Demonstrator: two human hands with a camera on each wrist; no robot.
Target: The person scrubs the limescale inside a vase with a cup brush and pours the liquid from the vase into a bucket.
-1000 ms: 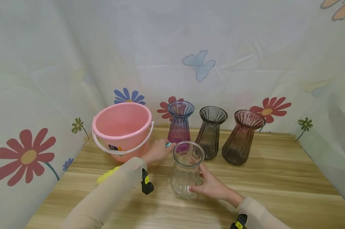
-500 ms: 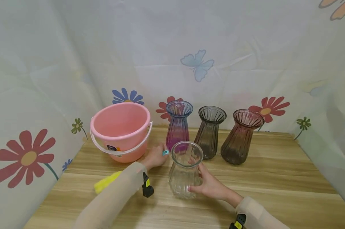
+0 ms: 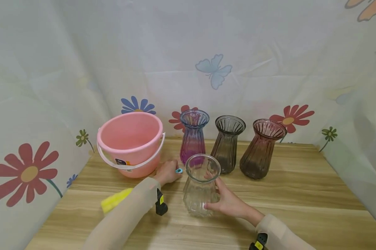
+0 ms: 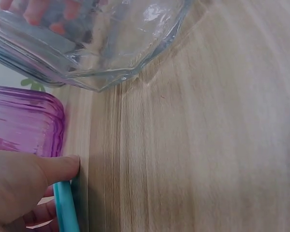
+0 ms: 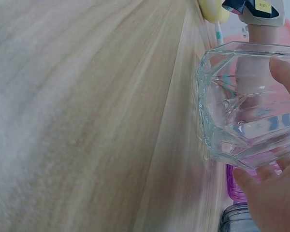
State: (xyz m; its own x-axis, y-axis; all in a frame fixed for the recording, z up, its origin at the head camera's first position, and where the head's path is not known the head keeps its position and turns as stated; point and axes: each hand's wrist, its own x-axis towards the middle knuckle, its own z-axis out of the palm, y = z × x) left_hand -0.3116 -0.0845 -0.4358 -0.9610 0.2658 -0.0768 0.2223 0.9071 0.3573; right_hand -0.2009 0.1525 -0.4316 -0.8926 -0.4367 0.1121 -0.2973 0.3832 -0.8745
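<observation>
My right hand (image 3: pixel 230 201) grips a clear glass vase (image 3: pixel 198 194) around its body, thumb in front and fingers behind. The vase stands upright near the table's middle. To its left, my left hand (image 3: pixel 167 172) holds a sponge bottle brush low at the table by its handle. The teal handle end (image 4: pixel 65 205) shows between the thumb and fingers in the left wrist view. The yellow sponge head (image 3: pixel 114 200) emerges left of the forearm, which hides part of the brush. In the right wrist view the clear vase (image 5: pixel 246 104) fills the space between thumb and fingers.
A pink bucket (image 3: pixel 144 158) with a white handle stands behind my left hand. Along the back are a blue-purple vase (image 3: pixel 192 142), a grey vase (image 3: pixel 227 149) and a reddish-brown vase (image 3: pixel 259 156). Printed cloth walls (image 3: pixel 163 52) enclose the wooden table (image 3: pixel 284 205).
My left hand has moved left and nearer, lowering the brush; its handle end has come down from beside the clear vase's rim. The right hand and the vase have stayed put.
</observation>
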